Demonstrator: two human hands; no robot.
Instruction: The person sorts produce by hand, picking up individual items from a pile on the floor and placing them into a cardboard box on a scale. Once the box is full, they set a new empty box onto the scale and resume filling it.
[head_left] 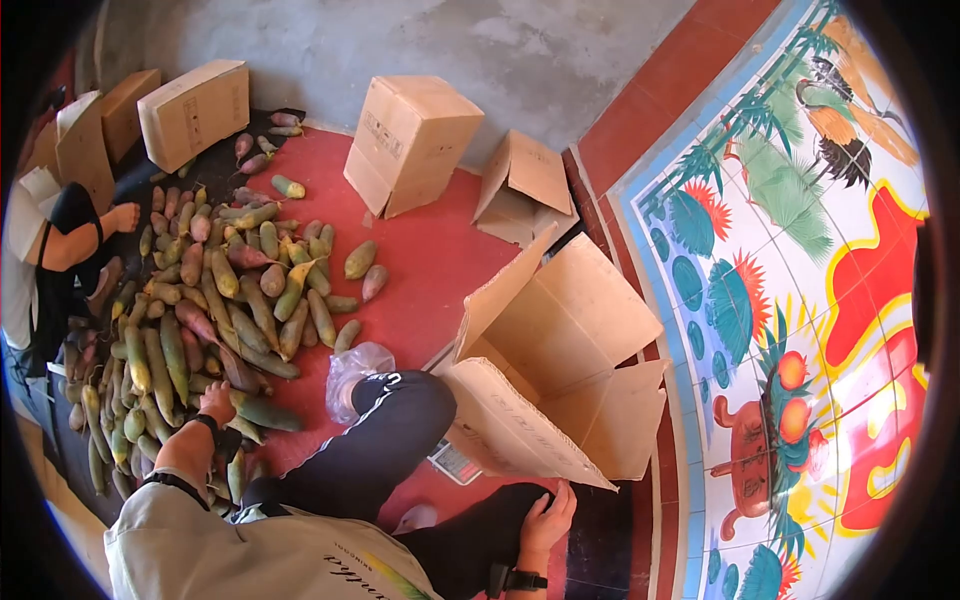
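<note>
My left hand (217,402) is over the near side of a big pile of long green and reddish radishes (222,290). Its fingers are curled round the end of a thick green radish (268,413). On the right, my right hand (550,517) has its thumb and fingers apart and holds nothing; its fingertips are by the lower edge of an open cardboard box (515,425). That box is tilted, with its flaps spread, and its visible inside shows no radishes. A scale (455,463) shows partly between the box and my bent knee.
Closed cardboard boxes (415,140) and a smaller open one (530,180) stand along the wall. A co-worker's hand (123,217) is at the pile's left side. A clear plastic bag (358,370) lies by my knee on the red mat (420,260). A painted tile wall (800,300) borders the right.
</note>
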